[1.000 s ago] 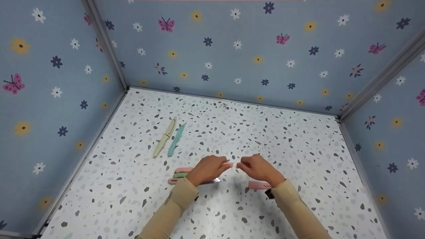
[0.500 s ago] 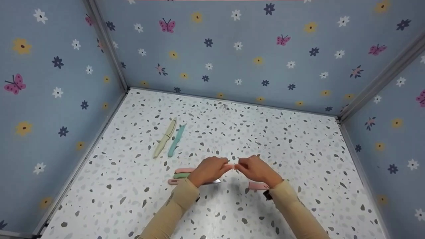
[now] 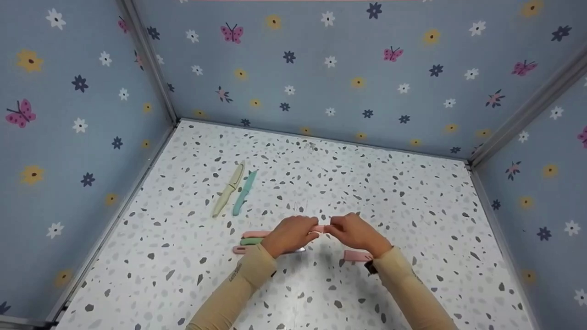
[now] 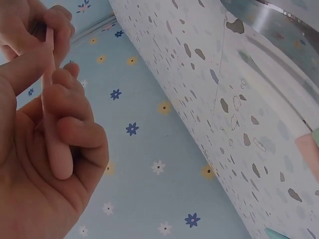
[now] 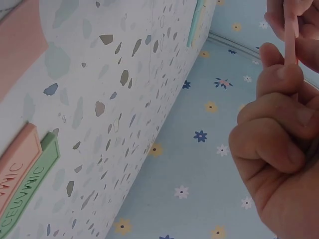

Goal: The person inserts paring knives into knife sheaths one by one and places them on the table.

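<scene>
Pink knife (image 4: 61,162) up above table (image 3: 412,197), between two hands, long way running side to side. Left hand (image 3: 291,234) curled round handle; right hand (image 3: 359,233) pinches other end, mostly hidden in fingers. Both hands equally near.

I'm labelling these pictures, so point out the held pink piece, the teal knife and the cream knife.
Held pink piece (image 4: 59,157): left wrist view, near its rounded end.
Teal knife (image 3: 245,193): head view, around its mid-length.
Cream knife (image 3: 230,187): head view, around its mid-length.
</scene>
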Demonstrator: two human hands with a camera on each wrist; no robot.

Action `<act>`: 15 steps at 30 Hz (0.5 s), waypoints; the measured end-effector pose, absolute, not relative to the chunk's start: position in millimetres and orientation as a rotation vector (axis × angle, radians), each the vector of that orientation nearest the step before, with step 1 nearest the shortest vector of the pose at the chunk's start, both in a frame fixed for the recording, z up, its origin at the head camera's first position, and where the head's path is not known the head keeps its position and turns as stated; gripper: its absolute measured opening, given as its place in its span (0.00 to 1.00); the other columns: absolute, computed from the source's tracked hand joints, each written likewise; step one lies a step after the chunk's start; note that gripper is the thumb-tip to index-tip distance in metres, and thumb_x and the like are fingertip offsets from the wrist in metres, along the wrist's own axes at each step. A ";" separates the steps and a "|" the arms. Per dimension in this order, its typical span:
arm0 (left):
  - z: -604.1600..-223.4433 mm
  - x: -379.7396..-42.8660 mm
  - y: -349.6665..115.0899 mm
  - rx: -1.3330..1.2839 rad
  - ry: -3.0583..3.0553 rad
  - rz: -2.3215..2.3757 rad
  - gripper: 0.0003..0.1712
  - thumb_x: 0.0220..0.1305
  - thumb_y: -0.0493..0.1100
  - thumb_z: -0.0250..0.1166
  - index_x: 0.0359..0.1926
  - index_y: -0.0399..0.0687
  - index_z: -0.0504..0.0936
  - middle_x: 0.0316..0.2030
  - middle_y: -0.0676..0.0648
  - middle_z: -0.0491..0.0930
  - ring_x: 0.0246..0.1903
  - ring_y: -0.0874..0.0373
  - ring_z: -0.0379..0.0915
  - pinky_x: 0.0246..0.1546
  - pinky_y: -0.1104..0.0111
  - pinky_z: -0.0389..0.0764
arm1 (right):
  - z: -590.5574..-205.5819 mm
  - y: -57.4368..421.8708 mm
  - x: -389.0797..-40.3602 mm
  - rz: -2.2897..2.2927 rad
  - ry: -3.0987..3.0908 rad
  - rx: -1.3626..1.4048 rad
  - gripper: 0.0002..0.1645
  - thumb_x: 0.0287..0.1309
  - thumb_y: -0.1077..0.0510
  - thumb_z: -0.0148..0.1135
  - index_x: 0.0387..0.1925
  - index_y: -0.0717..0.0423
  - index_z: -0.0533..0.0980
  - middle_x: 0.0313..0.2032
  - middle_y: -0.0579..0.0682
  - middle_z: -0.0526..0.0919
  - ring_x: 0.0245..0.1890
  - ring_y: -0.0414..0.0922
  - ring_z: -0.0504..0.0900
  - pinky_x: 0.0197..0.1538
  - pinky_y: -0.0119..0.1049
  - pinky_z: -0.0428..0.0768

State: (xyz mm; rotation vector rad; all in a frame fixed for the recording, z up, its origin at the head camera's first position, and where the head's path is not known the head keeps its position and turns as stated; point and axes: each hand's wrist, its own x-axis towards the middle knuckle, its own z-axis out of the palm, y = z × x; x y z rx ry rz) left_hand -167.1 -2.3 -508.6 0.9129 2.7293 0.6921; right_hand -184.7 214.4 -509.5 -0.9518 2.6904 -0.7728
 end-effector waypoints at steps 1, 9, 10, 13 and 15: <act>-508.5 -167.1 -2.3 0.913 2.726 0.694 0.11 0.68 0.49 0.57 0.31 0.51 0.69 0.20 0.54 0.64 0.21 0.60 0.60 0.23 0.68 0.61 | -509.7 214.4 -184.9 -0.781 2.686 -0.955 0.20 0.66 0.42 0.53 0.21 0.47 0.69 0.13 0.37 0.58 0.14 0.33 0.58 0.21 0.30 0.61; -511.5 -168.0 -13.5 0.963 2.756 0.720 0.11 0.71 0.47 0.54 0.30 0.50 0.68 0.19 0.54 0.61 0.19 0.60 0.58 0.24 0.68 0.61 | -511.8 219.8 -187.3 -0.757 2.717 -0.915 0.22 0.66 0.40 0.51 0.22 0.48 0.69 0.14 0.37 0.58 0.15 0.34 0.58 0.22 0.31 0.61; -511.6 -168.4 -15.8 0.951 2.762 0.725 0.11 0.71 0.47 0.54 0.30 0.50 0.68 0.19 0.54 0.61 0.19 0.60 0.58 0.24 0.68 0.61 | -512.0 221.1 -187.8 -0.749 2.724 -0.906 0.21 0.67 0.40 0.51 0.23 0.48 0.69 0.14 0.37 0.59 0.15 0.34 0.59 0.22 0.31 0.62; -512.3 -169.7 -22.4 0.913 2.780 0.750 0.11 0.70 0.47 0.55 0.30 0.51 0.69 0.19 0.55 0.62 0.20 0.60 0.59 0.24 0.68 0.63 | -512.1 224.9 -189.0 -0.739 2.735 -0.862 0.21 0.67 0.40 0.50 0.23 0.48 0.70 0.15 0.37 0.61 0.15 0.34 0.60 0.22 0.31 0.62; -512.3 -170.1 -26.3 0.897 2.790 0.773 0.10 0.70 0.46 0.55 0.30 0.51 0.69 0.19 0.55 0.63 0.20 0.60 0.60 0.25 0.67 0.64 | -512.0 226.9 -189.5 -0.742 2.735 -0.839 0.21 0.68 0.40 0.49 0.24 0.47 0.70 0.15 0.37 0.62 0.15 0.34 0.61 0.22 0.31 0.63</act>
